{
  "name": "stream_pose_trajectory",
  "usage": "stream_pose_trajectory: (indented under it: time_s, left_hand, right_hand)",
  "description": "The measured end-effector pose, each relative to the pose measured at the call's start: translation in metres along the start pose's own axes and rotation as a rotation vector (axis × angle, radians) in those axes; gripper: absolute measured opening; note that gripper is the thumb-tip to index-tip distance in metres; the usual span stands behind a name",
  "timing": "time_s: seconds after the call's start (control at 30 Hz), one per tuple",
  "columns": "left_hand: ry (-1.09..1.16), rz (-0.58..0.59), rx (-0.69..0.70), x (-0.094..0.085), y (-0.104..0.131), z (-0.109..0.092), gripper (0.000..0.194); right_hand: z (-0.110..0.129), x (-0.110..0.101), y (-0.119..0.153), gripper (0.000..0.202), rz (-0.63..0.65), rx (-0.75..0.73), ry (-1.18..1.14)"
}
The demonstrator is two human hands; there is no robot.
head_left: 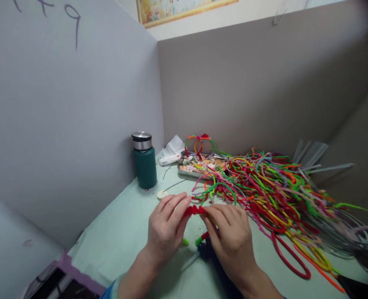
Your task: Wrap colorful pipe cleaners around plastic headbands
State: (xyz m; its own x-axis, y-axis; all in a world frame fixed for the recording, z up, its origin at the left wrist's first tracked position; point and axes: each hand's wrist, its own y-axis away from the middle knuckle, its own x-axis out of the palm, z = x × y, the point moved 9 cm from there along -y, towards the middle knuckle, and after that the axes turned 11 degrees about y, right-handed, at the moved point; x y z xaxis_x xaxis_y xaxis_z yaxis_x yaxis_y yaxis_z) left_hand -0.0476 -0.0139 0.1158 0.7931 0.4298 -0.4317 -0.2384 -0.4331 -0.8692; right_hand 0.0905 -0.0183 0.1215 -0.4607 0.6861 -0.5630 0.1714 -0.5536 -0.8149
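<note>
A short red fuzzy coil (195,210) spans the gap between my two hands above the pale green table. My left hand (168,228) pinches its left end with fingers together. The right end is gripped between the thumb and fingers of my right hand (230,236). A bright green fuzzy tip (185,241) shows beside my left hand. Under my right hand, a green and red fuzzy piece (201,238) pokes out next to something dark blue (206,250). The palms hide the rest of these pieces.
A big tangle of coloured fuzzy stems (274,178) covers the right side. Behind my hands is a metal tray (186,172) of small pieces, with fuzzy rings (200,143) at its back. A green bottle (145,166) stands left, near grey partitions (249,91).
</note>
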Motion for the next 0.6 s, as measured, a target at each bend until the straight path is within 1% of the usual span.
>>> stream_pose_trajectory:
  time_s: [0.07, 0.1, 0.13, 0.2, 0.23, 0.27, 0.3, 0.37, 0.43, 0.47, 0.53, 0.6]
  left_hand:
    - [0.013, 0.015, -0.113, -0.001, 0.005, 0.012, 0.052]
    - [0.013, 0.015, -0.170, -0.003, 0.008, 0.018, 0.049]
    - [0.014, 0.028, -0.224, -0.003, 0.011, 0.023, 0.040]
    - [0.081, 0.094, -0.357, 0.001, 0.019, 0.036, 0.019]
    - [0.128, 0.133, -0.443, 0.005, 0.023, 0.043, 0.019]
    - [0.171, 0.155, -0.538, 0.007, 0.028, 0.051, 0.025]
    - [0.206, 0.154, -0.635, 0.008, 0.032, 0.059, 0.029]
    - [0.246, 0.081, -0.804, 0.003, 0.039, 0.074, 0.033]
    - [0.296, -0.014, -0.910, -0.003, 0.042, 0.085, 0.033]
    - [0.328, -0.043, -0.943, -0.005, 0.043, 0.089, 0.033]
    - [0.381, -0.069, -0.977, -0.006, 0.043, 0.093, 0.033]
    - [0.409, -0.084, -0.982, -0.007, 0.042, 0.094, 0.033]
  right_hand:
    - [-0.005, 0.002, 0.002, 0.012, 0.004, 0.021, -0.012]
    - [-0.008, 0.004, 0.002, 0.012, 0.004, 0.031, -0.016]
    - [-0.011, 0.007, 0.003, 0.012, 0.004, 0.042, -0.017]
    - [-0.018, 0.013, 0.003, 0.011, 0.008, 0.063, -0.022]
    - [-0.021, 0.015, 0.002, 0.011, 0.011, 0.068, -0.027]
    - [-0.024, 0.017, 0.002, 0.012, 0.017, 0.072, -0.029]
    - [-0.027, 0.017, 0.001, 0.015, 0.020, 0.080, -0.029]
    - [-0.036, 0.011, 0.000, 0.020, 0.012, 0.119, -0.031]
    - [-0.046, 0.000, 0.003, 0.018, 0.011, 0.179, -0.054]
    - [-0.050, -0.005, 0.006, 0.014, 0.032, 0.196, -0.078]
    - [-0.052, -0.010, 0.018, 0.013, 0.127, 0.175, -0.106]
    - [-0.046, -0.008, 0.037, 0.021, 0.261, 0.086, -0.087]
